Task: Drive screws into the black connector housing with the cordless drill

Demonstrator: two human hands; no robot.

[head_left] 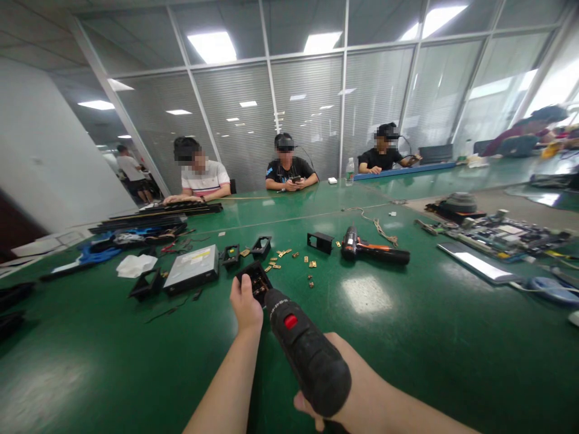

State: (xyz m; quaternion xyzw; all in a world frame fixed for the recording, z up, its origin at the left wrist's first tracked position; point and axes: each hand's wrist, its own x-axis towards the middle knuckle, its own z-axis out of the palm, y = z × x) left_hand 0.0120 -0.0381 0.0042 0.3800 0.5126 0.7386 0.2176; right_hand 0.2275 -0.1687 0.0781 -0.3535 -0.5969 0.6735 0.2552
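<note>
My left hand (245, 304) is closed on a small black plastic frame part (254, 278) with brass-coloured bits inside, held just above the green table (407, 337). My right hand (337, 401) grips a black electric screwdriver (304, 349) with a red button; its tip points into the black part. Most of my right fingers are hidden under the tool's body.
Loose brass screws (289, 256), more black frame parts (320, 242), a silver drive box (192, 269) and a second screwdriver (375, 250) lie ahead. Circuit boards (502, 236) sit at the right, black strips (149, 220) at the left. Three people sit at the far side.
</note>
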